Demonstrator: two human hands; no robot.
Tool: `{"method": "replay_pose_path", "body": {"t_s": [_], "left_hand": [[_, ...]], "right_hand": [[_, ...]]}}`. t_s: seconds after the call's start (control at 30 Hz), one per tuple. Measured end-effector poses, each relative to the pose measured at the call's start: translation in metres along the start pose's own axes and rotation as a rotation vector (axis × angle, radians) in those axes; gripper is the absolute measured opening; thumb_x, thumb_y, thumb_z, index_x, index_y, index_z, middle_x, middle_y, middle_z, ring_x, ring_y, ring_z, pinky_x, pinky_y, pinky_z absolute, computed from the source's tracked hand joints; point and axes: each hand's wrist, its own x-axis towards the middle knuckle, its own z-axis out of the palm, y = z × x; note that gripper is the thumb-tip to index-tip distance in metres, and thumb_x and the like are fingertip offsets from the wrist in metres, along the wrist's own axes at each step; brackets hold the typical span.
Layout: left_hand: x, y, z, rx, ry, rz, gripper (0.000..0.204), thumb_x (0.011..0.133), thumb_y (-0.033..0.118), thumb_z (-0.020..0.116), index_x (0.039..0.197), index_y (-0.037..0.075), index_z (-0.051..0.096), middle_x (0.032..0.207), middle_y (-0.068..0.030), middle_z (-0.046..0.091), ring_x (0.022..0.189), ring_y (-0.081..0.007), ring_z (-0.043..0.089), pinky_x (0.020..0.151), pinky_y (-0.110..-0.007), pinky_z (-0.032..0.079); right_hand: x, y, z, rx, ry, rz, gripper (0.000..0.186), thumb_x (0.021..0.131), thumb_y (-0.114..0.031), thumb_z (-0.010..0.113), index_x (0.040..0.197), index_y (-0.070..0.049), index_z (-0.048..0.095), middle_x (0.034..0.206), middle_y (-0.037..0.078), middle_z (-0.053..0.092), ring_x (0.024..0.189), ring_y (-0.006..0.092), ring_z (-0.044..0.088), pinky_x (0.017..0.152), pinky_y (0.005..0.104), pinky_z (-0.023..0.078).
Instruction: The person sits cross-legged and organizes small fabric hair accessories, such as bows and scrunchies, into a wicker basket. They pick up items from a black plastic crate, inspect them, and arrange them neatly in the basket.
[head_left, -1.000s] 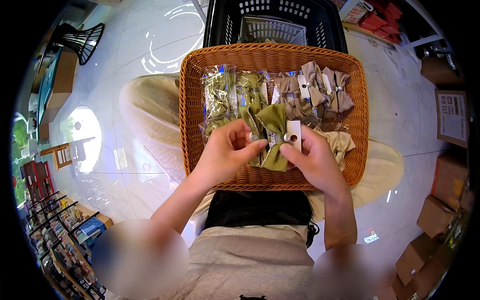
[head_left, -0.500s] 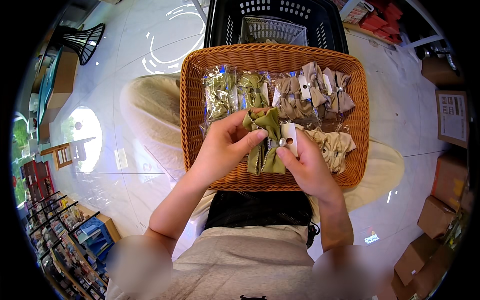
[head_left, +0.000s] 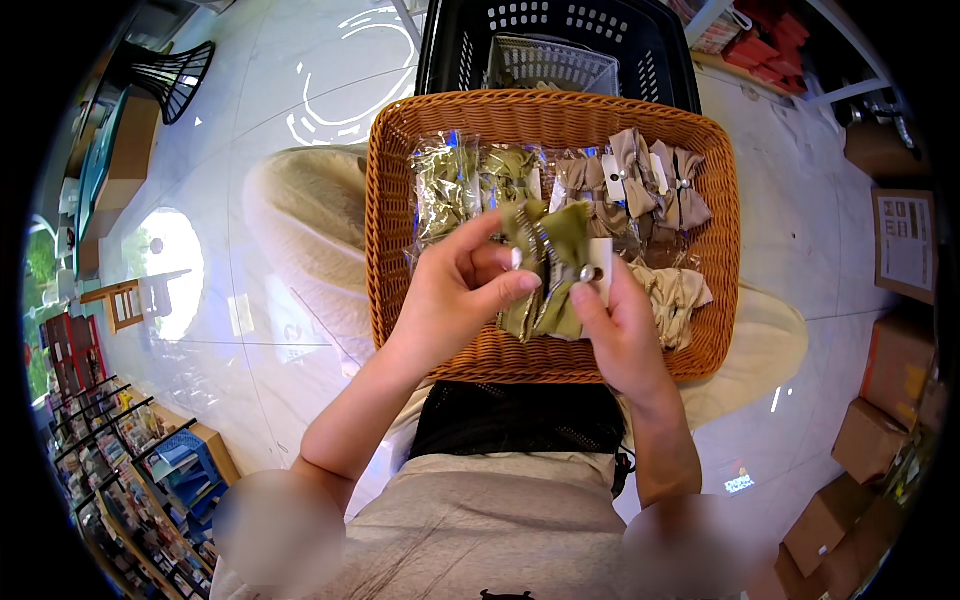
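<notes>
Above a brown wicker basket, both my hands hold an olive green fabric hair bow with a glittering chain trim and a pearl-like bead. My left hand is closed at the bow's left side, thumb in front and fingers partly hidden behind. With my right hand I pinch its right side, thumb just below the bead. A white card with a hole sticks out there. Inside the basket lie green bows in clear wrapping, taupe bows on cards and cream bows.
The basket rests between my bent legs. Touching its far side is a black plastic crate with a grey perforated basket inside. Cardboard boxes stand along the right, and a shelf of small goods is at lower left.
The green bow has tilted and shifted slightly right. My left thumb has slid from the bow's front toward its left edge, and my right hand has moved a little right with the card.
</notes>
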Motion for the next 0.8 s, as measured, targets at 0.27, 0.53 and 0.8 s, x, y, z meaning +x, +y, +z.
{"method": "replay_pose_path", "body": {"t_s": [0.27,0.53,0.8], "left_hand": [[-0.009,-0.02,-0.006,-0.114,0.053,-0.109,0.025,0.082,0.004,0.064,0.105,0.001,0.055,0.073,0.003,0.056,0.067,-0.003,0.052,0.06,-0.018,0.044],[-0.028,-0.03,-0.018,0.019,0.097,-0.17,0.023,0.079,0.005,0.067,0.096,0.0,0.054,0.073,0.002,0.055,0.063,-0.0039,0.052,0.06,-0.019,0.044],[-0.036,-0.053,-0.029,0.49,0.319,-0.031,0.032,0.076,0.004,0.068,0.102,-0.001,0.052,0.081,-0.0036,0.055,0.065,-0.009,0.056,0.057,-0.023,0.046]], "right_hand": [[0.006,-0.007,-0.005,0.011,-0.051,0.184,0.022,0.091,-0.015,0.051,0.107,0.001,0.05,0.081,0.001,0.056,0.069,0.004,0.052,0.056,0.0203,0.045],[0.007,0.015,0.018,-0.097,-0.067,0.125,0.023,0.085,-0.018,0.059,0.096,0.002,0.057,0.074,0.004,0.061,0.065,0.0071,0.055,0.056,0.0249,0.045],[0.002,0.035,0.036,-0.84,-0.058,0.087,0.034,0.078,-0.031,0.065,0.065,0.0,0.058,0.057,0.016,0.056,0.054,0.0343,0.056,0.051,0.0419,0.044]]}}
